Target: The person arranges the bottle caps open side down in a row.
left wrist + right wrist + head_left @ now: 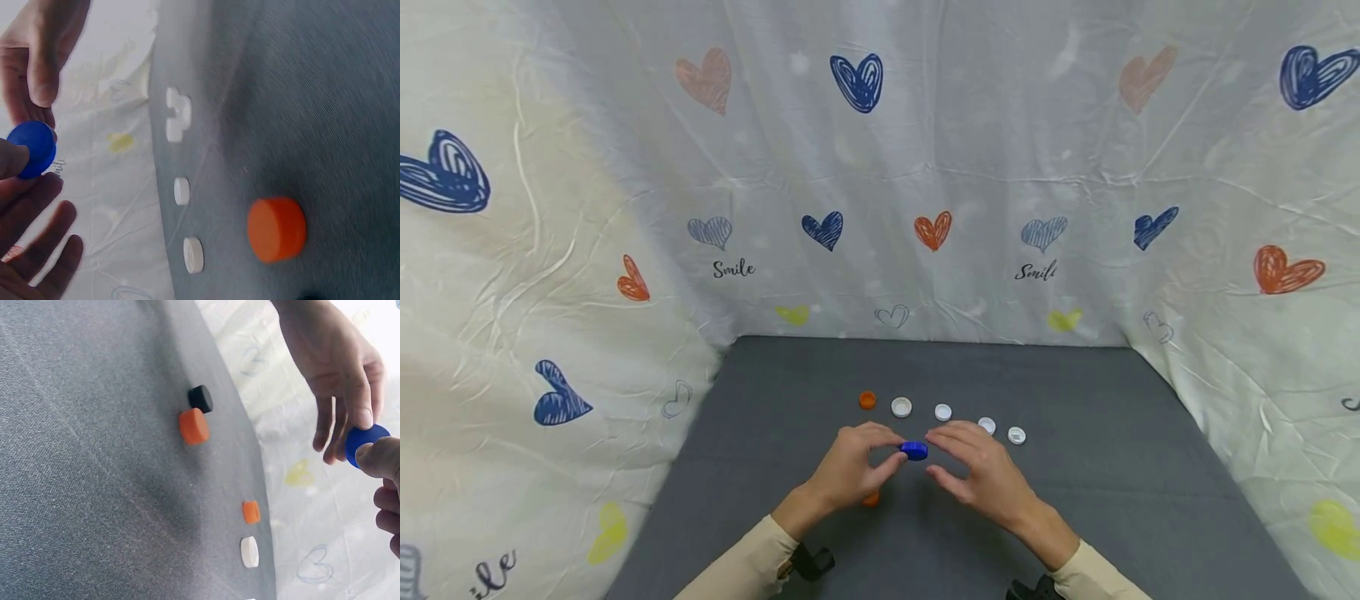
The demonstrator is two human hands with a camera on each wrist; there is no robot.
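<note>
My left hand [855,467] pinches a round blue bottle cap [913,451] between its thumb and fingertips, held over the grey table. In the left wrist view the thumb lies across the face of this cap [37,147]. My right hand [985,475] is right beside the cap, thumb and fingers spread apart around its right edge. Seen from the right wrist, the right thumb overlaps the cap [369,440]. Partly hidden under my left hand, an orange cap [871,498] sits on the table.
On the grey table [1075,492], a row of caps lies beyond the hands: an orange cap [867,400] at left, then several white caps [901,407]. A black cap [201,399] stands by the nearer orange one. White cloth with printed hearts [850,167] surrounds the table's back and sides.
</note>
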